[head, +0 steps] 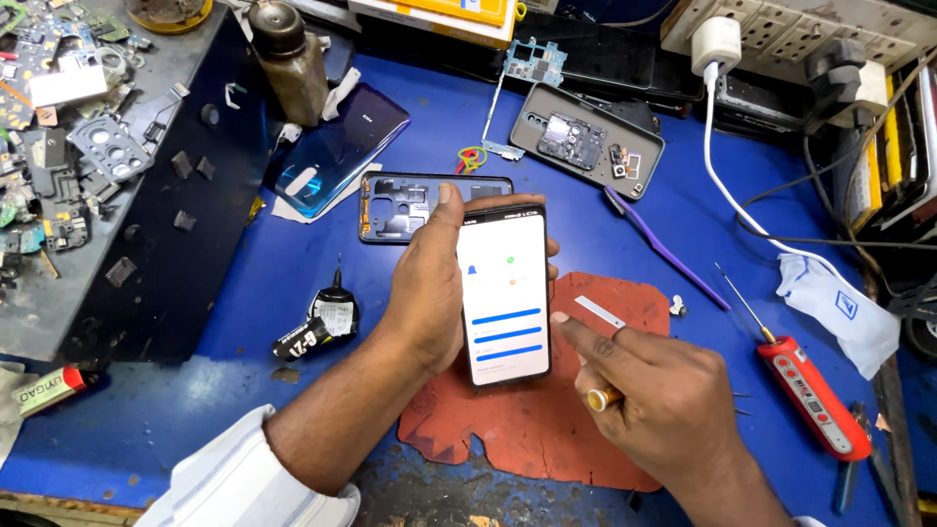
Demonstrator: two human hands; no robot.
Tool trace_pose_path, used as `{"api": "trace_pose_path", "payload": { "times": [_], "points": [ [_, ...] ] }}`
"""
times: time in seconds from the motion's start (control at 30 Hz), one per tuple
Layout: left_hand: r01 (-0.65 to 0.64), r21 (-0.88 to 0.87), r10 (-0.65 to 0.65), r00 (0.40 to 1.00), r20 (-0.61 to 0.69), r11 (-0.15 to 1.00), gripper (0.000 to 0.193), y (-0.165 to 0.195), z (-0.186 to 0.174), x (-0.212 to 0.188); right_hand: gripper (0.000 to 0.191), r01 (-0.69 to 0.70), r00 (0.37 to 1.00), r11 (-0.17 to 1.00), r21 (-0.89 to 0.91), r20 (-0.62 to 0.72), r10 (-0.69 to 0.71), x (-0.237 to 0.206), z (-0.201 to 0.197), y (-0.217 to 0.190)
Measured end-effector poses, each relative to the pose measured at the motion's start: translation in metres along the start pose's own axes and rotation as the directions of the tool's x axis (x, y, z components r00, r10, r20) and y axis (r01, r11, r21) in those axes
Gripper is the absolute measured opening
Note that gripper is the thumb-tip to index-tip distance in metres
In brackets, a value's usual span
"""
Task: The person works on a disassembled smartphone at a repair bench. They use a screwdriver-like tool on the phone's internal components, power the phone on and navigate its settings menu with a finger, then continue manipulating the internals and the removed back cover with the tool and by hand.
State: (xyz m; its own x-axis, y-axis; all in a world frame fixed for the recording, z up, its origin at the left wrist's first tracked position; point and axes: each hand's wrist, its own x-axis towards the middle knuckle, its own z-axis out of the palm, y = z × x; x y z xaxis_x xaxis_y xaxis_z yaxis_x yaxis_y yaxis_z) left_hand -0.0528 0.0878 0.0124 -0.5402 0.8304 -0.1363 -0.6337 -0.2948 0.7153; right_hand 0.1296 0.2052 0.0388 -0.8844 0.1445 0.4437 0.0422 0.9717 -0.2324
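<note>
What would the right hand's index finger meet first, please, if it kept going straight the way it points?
The right hand points its index finger up-left at the lit phone, held in the left hand. It would likely meet the phone's right edge first; it may already touch.

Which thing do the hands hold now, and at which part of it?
The left hand holds a lit smartphone by its long edges, palm behind it. The right hand holds nothing; its forefinger touches the phone's right edge.
</note>
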Motion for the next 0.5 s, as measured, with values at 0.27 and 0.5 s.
{"api": "trace_pose_path", "payload": {
  "times": [0.27,0.5],
  "points": [
    [-0.01,0.022,0.01,1.0,-0.008,1.0,0.074,0.0004,0.0005,0.0001,0.048,0.041,0.998,0.996,0.076,0.034,-0.043,0.0018,0.0006,-0.0052],
    [0.002,0.004,-0.002,1.0,-0.006,1.0,0.074,-0.0017,0.0008,0.0003,0.051,0.054,0.994,0.994,0.099,0.084,-0.062,0.0016,0.0045,-0.0085]
  ]
}}
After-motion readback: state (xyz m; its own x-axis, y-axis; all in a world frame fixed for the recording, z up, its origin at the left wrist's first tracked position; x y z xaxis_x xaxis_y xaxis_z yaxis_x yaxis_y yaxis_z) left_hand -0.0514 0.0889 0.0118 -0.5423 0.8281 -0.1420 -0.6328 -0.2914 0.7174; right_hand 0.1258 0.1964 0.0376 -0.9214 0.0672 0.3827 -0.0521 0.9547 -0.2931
